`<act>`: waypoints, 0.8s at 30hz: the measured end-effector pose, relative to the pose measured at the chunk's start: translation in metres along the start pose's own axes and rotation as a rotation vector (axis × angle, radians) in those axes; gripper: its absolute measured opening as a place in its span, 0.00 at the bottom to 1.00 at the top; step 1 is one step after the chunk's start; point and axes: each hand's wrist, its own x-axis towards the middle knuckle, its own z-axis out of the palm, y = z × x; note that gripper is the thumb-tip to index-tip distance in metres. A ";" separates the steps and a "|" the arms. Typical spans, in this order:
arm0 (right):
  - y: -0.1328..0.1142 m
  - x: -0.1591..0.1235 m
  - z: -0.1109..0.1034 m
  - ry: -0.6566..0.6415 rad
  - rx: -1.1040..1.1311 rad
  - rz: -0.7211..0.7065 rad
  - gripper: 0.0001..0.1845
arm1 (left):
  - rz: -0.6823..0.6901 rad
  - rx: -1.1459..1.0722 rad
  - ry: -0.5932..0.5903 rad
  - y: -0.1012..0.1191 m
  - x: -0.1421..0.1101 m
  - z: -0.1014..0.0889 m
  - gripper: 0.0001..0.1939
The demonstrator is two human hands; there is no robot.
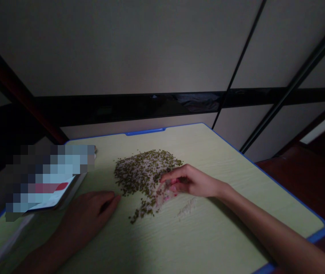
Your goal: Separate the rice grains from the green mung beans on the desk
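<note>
1. Here we are at the pale yellow-green tabletop with the blue rim (225, 236), and right in the middle of it sits the loose, spread heap of small green and whitish grains (142, 167), the two colours mixed all through
2. My right hand (192, 182) is in at the heap's near right side, fingers bent, a gap showing between forefinger and thumb, the fingertips right down among the grains
3. At those fingertips there's a pale, pink-flecked patch (164, 196), blurred, so whether I have hold of any of it I cannot tell
4. Over to my left hand (89, 209): it lies low over the tabletop, back upward, fingers curled and thumb tip close to them, just beside the heap's near left edge; the palm is hidden, so I cannot tell if it holds anything
5. Between my hands, a thin tail of green grains (142, 211) trails off the heap towards me, and a sparse scatter of pale bits (187, 208) lies just on the near side of my right hand
6. Out beyond my left hand, a flat device with a lit screen (50, 199), mostly pixelated; across the far side, light panels with a glossy black band (128, 108) stand behind the tabletop
</note>
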 end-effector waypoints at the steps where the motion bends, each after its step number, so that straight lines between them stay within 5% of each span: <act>1: -0.001 0.000 -0.001 -0.008 -0.004 0.001 0.16 | -0.004 -0.002 0.001 0.000 0.000 0.000 0.22; 17: -0.003 -0.003 0.000 -0.097 0.109 0.024 0.19 | -0.020 -0.011 -0.014 0.000 0.000 0.000 0.22; 24: -0.003 -0.004 -0.001 -0.046 0.041 0.034 0.18 | -0.012 -0.100 0.078 -0.002 0.000 0.005 0.21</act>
